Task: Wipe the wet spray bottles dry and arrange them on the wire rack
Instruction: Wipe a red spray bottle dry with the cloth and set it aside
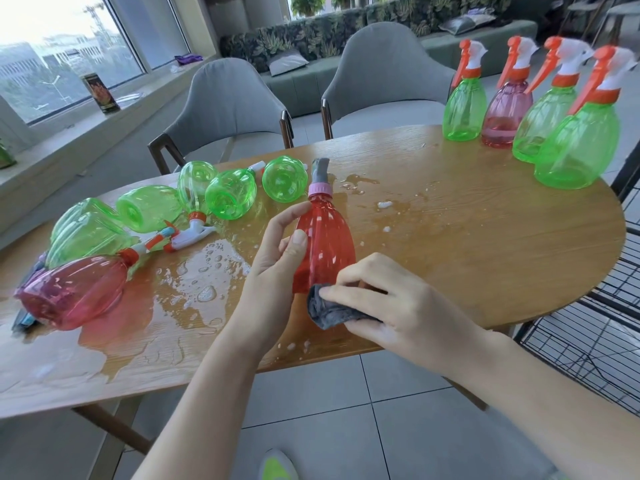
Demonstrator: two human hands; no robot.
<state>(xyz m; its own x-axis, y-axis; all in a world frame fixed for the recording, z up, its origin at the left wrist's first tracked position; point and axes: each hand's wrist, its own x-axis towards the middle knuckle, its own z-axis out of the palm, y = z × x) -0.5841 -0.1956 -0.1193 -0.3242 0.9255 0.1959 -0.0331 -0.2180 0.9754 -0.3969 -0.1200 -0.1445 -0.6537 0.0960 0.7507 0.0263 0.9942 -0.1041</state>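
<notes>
1. The left hand (273, 261) has its grip closed round a red spray bottle (325, 244), thumb on the near side and fingers curled round the far side; the bottle stands upright over the near-middle of the table (485, 244), its pink collar and grey spray head pointing up and away.
2. The right hand (384, 296) pinches a folded grey cloth (329, 311), pressed against the lower right side of the red bottle, just inside the table's near edge.
3. At the left end, a cluster of green spray bottles (228, 194) lies on its side, some touching, with orange-and-white trigger heads tangled between them.
4. A pink spray bottle (72, 292) lies on its side nearest the left near edge, its base pointing toward the camera.
5. Puddles and droplets (204, 271) cover the table from the left cluster to the middle, reaching the near edge at left.
6. At the far right edge stand four upright bottles (575, 147) in a close row, three green and one pink, the nearest one close to the table's rounded right rim.
7. The stretch of table between the held bottle and the upright row carries only a few droplets.
8. The black wire rack (595, 341) stands on the floor just beyond the right end of the table.
9. Two grey chairs (384, 64) sit along the far side.
</notes>
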